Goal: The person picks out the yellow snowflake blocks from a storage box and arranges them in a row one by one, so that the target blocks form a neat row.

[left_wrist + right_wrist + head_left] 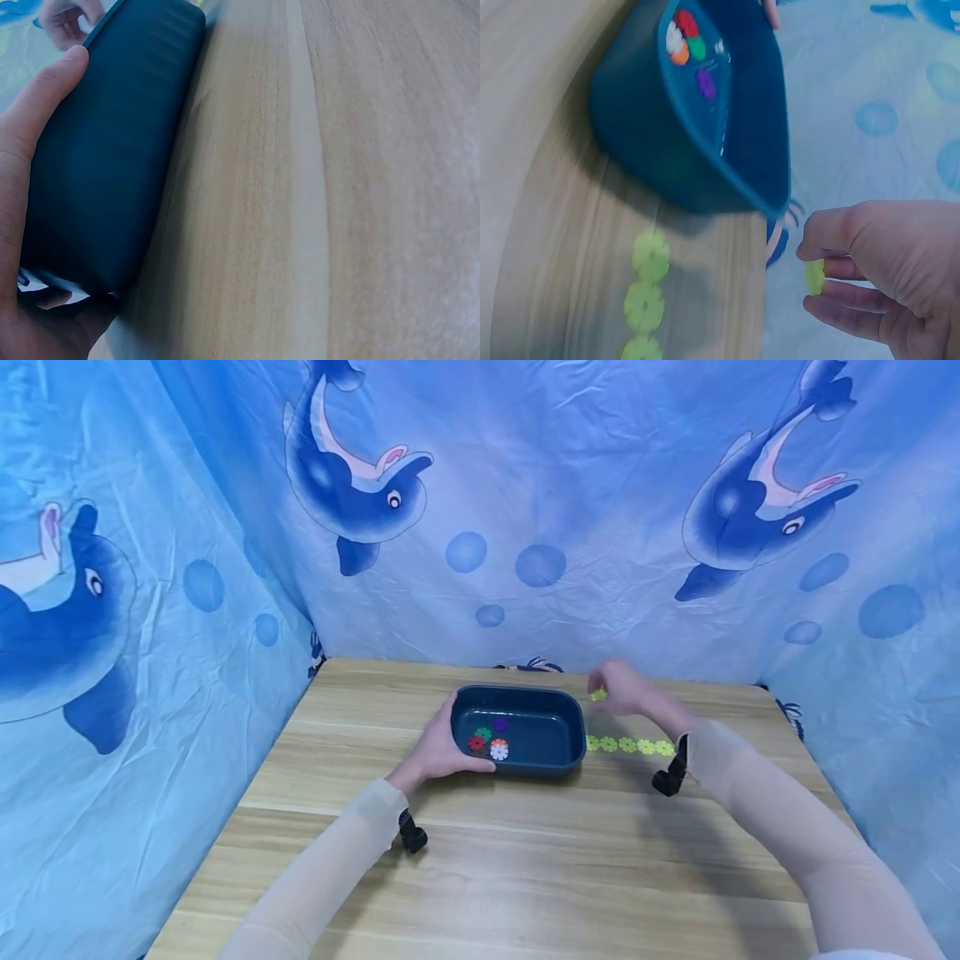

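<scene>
A dark blue rectangular tub (540,770) stands at the back middle of the table. My left hand (440,745) grips its left end, the thumb along the near rim and fingers at the far side. Inside lie several flower-shaped plastic discs: a red disc (477,743), a green disc, a purple disc (706,84), an orange disc and a white disc (498,751). Right of the tub and above the table, my right hand (621,687) pinches a yellow flower-shaped disc (814,277) between thumb and fingers. Whether the left fingers reach under the tub is hard to tell.
A row of several yellow discs (627,744) runs rightward from the tub's right end, below my right hand. The wooden table (517,860) meets a blue dolphin-printed curtain (600,610) at its back edge. Similar curtains hang on both sides.
</scene>
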`<action>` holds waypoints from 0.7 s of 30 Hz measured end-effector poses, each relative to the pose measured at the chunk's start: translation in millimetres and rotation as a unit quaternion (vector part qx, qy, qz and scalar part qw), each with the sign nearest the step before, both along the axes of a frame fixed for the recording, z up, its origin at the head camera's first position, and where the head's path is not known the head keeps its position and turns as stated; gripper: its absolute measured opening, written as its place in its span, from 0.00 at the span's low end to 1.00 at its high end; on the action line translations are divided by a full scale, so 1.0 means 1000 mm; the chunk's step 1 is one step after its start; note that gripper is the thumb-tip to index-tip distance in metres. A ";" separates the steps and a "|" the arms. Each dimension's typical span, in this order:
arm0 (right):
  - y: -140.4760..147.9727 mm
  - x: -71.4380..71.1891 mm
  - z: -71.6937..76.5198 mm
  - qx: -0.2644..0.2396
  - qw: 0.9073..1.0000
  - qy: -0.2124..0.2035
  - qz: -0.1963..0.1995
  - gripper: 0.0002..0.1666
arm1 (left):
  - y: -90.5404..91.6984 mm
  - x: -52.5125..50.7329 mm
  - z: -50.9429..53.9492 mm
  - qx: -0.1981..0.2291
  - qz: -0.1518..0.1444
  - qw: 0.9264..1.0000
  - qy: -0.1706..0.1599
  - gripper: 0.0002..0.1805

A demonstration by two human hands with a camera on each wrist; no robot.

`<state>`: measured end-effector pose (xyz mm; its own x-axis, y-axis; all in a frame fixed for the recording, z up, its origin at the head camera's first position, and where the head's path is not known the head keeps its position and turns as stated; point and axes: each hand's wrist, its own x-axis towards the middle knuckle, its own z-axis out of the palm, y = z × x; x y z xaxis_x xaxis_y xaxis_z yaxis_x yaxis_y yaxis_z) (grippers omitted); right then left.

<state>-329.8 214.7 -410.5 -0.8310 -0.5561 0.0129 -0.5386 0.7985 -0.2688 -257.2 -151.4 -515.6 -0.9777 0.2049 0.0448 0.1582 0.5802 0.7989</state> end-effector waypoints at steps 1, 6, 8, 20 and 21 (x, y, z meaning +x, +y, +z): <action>0.005 0.001 -0.001 0.003 1.000 -0.003 -0.003 0.13 | 0.000 0.000 0.000 0.000 0.000 1.000 0.000 0.83; 0.029 0.005 -0.003 0.007 1.000 -0.018 -0.019 0.14 | 0.000 -0.001 0.000 0.002 -0.003 1.000 0.003 0.82; 0.038 0.007 -0.005 0.006 0.999 -0.023 -0.025 0.15 | 0.000 0.000 0.000 0.003 -0.004 1.000 0.004 0.83; 0.098 0.016 -0.010 0.004 0.998 -0.018 -0.057 0.12 | 0.000 0.001 0.001 0.005 -0.003 1.000 -0.001 0.83; 0.104 0.016 -0.011 0.007 0.998 -0.018 -0.060 0.12 | 0.000 0.000 0.001 0.005 -0.002 1.000 -0.002 0.83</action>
<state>-313.4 318.6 -421.4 -0.8917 -0.4519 -0.0254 -0.4285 0.8609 -0.2744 -256.7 -151.4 -514.7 -0.9772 0.2079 0.0433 0.1573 0.5715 0.8054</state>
